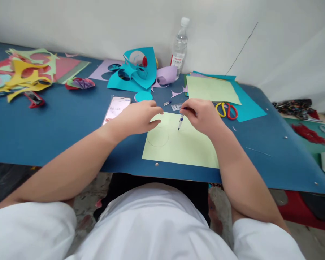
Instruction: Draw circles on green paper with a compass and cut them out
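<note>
At the upper left of the frame, yellow paper scraps (27, 74) lie heaped on the blue table (70, 133). Left of centre, a phone (115, 108) sits partly hidden behind the person's left hand (141, 117), which holds nothing, its fingers loosely bent and the thumb apart from them. That hand hovers over the upper left corner of the pale green sheet (189, 151), just above a drawn circle (157, 146). In the middle of the frame, a pen (181, 121) slants tip down over the sheet, pinched between the thumb and fingers of the right hand (202, 113); I can't tell whether its tip touches the paper. Just right of that hand, near the sheet's upper right, lie the scissors (232, 112), one handle loop yellow, the other red.
</note>
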Action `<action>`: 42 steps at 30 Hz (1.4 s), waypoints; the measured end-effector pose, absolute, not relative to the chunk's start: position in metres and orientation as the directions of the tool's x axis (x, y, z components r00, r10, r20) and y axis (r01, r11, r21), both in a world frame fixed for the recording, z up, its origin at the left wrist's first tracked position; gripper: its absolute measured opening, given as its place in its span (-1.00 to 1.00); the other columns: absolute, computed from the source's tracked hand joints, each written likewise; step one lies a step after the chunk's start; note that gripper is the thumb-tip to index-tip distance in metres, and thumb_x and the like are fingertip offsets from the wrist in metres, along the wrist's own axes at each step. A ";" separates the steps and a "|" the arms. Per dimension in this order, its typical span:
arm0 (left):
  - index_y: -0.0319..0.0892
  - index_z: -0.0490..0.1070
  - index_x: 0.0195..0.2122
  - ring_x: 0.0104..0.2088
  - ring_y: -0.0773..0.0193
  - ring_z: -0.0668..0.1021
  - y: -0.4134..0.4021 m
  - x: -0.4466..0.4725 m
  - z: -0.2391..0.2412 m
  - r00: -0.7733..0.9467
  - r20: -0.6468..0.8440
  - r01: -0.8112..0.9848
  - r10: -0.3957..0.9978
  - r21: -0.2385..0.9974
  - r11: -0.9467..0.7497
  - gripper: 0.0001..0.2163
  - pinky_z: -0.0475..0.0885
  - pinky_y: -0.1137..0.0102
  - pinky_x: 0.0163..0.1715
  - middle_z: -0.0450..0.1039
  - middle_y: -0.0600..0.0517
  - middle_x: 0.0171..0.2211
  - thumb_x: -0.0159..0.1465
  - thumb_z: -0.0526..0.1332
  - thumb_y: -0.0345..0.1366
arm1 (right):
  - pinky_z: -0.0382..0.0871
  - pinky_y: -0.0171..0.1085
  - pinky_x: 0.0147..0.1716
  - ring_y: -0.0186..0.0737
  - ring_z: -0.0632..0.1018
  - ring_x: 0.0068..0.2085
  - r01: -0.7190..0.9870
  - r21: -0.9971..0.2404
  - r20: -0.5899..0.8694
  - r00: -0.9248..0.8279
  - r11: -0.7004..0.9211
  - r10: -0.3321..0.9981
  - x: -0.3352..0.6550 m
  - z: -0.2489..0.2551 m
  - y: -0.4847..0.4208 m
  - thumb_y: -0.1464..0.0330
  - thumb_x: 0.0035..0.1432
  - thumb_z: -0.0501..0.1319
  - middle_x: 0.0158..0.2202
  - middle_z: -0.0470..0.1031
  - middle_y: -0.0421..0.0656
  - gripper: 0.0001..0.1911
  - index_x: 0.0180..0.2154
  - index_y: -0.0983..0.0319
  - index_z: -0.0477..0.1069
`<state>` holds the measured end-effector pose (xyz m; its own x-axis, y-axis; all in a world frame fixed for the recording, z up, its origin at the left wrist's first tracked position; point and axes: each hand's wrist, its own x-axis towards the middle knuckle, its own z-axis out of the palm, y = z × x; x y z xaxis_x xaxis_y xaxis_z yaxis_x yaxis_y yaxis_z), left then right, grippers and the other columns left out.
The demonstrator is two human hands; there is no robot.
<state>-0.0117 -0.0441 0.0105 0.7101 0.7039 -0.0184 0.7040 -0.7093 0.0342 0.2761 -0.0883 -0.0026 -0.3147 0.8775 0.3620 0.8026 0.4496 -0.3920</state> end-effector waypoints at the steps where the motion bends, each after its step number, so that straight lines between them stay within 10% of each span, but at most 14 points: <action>1: -0.14 0.69 0.49 0.24 -0.30 0.80 -0.043 -0.014 0.009 0.723 -0.028 0.690 0.690 0.049 -0.722 -0.54 0.66 0.10 0.14 0.73 -0.29 0.26 0.69 0.24 -0.14 | 0.48 0.00 -0.01 0.09 0.66 -0.13 0.806 -0.389 0.355 -0.316 0.446 0.880 0.273 -0.001 -0.087 0.32 0.60 0.29 -0.11 0.79 0.01 -0.82 -0.13 0.10 0.66; 14: -0.12 0.73 0.00 -0.22 -0.02 0.75 -0.066 0.001 0.000 0.796 -0.268 0.595 0.543 0.179 -0.784 -0.83 0.37 0.21 -0.26 0.81 -0.12 -0.09 0.64 0.34 -0.21 | 0.32 -0.08 -0.16 -0.06 0.55 -0.27 0.881 -0.354 0.312 -0.204 0.313 0.928 0.261 0.012 -0.050 0.31 0.49 0.55 -0.38 0.62 -0.15 -0.72 -0.29 0.13 0.57; 28: -0.10 0.76 0.16 -0.23 0.00 0.74 -0.062 0.000 -0.001 0.806 -0.277 0.584 0.524 0.222 -0.781 -0.76 0.40 0.22 -0.25 0.82 -0.11 -0.05 0.63 0.32 -0.17 | 0.45 0.01 -0.25 0.21 0.62 -0.24 0.961 -0.242 0.436 -0.016 0.135 0.900 0.317 -0.027 -0.045 -0.19 0.62 0.43 -0.37 0.55 0.03 -0.48 -0.20 0.07 0.57; 42: -0.16 0.76 0.19 -0.25 0.04 0.72 -0.054 -0.001 0.001 0.797 -0.304 0.596 0.522 0.259 -0.760 -0.72 0.40 0.26 -0.23 0.81 -0.11 -0.09 0.60 0.31 -0.24 | 0.31 -0.05 -0.32 0.12 0.54 -0.32 0.967 -0.220 0.387 -0.037 0.131 0.921 0.304 -0.014 -0.072 -0.24 0.68 0.29 -0.43 0.48 -0.01 -0.37 -0.29 0.07 0.53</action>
<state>-0.0013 -0.0537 0.0010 0.7971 0.5218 -0.3038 0.5962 -0.7599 0.2592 0.3040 -0.0715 -0.0144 -0.0366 0.9213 0.3872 0.9667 0.1309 -0.2201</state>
